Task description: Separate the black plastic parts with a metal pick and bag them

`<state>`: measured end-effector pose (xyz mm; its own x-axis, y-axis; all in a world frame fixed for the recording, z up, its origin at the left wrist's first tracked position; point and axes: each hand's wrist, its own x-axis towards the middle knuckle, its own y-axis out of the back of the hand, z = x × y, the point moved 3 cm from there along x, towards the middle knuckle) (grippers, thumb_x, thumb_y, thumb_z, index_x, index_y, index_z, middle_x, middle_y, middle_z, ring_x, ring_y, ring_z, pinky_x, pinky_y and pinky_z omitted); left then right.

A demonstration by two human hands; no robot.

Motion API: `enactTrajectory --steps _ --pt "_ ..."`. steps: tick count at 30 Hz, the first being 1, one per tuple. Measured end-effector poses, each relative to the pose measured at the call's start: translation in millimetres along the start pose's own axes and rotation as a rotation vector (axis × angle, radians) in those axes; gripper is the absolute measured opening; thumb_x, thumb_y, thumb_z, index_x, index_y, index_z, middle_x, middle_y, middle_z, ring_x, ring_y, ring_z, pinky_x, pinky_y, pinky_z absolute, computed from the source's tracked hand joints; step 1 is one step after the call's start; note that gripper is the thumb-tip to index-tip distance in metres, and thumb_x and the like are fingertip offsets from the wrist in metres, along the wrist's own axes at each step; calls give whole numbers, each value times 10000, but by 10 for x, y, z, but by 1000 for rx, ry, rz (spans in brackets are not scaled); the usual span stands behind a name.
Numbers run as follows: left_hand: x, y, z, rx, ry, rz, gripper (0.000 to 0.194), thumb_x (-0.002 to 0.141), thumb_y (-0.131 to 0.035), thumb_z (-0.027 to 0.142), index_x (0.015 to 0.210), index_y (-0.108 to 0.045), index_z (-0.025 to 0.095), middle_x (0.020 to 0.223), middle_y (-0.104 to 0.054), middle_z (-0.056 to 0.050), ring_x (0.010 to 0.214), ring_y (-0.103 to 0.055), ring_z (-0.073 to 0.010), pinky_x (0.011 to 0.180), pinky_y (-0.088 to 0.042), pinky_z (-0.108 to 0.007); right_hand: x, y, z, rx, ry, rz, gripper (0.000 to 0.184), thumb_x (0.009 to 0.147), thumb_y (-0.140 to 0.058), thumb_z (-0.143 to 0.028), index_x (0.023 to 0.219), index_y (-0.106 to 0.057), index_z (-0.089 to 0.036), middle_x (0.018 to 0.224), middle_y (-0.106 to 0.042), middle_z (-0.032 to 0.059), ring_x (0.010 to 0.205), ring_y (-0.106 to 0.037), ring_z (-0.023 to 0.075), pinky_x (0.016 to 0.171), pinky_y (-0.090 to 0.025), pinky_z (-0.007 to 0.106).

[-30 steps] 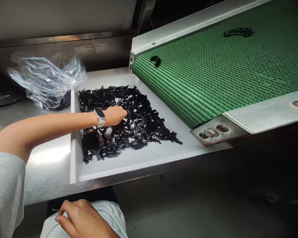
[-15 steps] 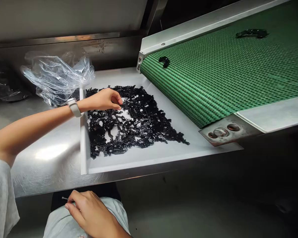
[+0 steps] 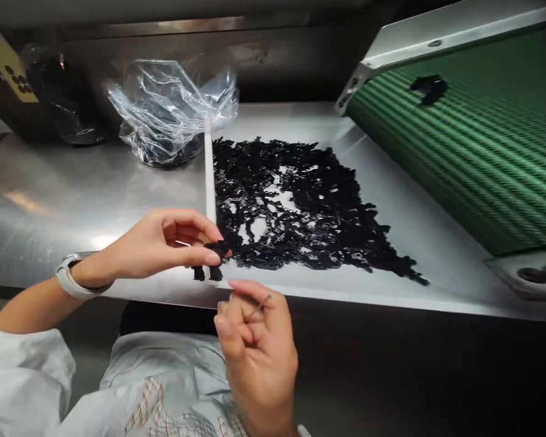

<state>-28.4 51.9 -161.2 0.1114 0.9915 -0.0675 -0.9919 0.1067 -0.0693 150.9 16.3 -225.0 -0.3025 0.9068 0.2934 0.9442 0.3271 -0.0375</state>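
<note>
Steel bench (image 3: pixel 59 206) with a green mesh conveyor (image 3: pixel 486 145) coming down on the right, and a white tray (image 3: pixel 391 267) butted up against it, a big loose pile of black plastic parts (image 3: pixel 295 206) spread across it. Crinkly clear bag (image 3: pixel 168 109) sits behind the tray's white side rail (image 3: pixel 209 170). Hands are apart but close, just in front of the pile: left hand (image 3: pixel 159 246) pinches a black part (image 3: pixel 216 252) between thumb and fingers right by the tray's near edge, right hand (image 3: pixel 255 346) has a thin pin (image 3: pixel 257 308) between its fingertips. One more black piece (image 3: pixel 430 88) lies on the conveyor.
</note>
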Motion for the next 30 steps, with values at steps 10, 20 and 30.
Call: enactTrajectory --steps 10,20,30 --pt "-449 5 -478 -454 -56 278 242 745 -944 311 859 -770 188 885 -816 -31 687 -722 -93 610 -571 -159 121 -309 -55 -104 -39 -24 42 1019 -580 -235 984 -603 -237 603 -418 -102 475 -407 60 455 -382 143" --pt "-529 -96 -799 -829 37 255 288 810 -900 365 1061 -791 276 879 -737 18 622 -601 -16 584 -506 -91 96 -330 18 -97 -134 -37 74 968 -653 -270 918 -659 -216 577 -413 -93 463 -397 58 445 -352 154" --pt "-500 -64 -930 -273 -223 455 299 864 -790 583 926 -768 292 1110 -647 -58 1005 -625 -169 776 -548 -261 -61 -549 230 201 -234 -24 274 1072 -489 -523 999 -524 -262 643 -390 -92 519 -406 90 528 -467 199"
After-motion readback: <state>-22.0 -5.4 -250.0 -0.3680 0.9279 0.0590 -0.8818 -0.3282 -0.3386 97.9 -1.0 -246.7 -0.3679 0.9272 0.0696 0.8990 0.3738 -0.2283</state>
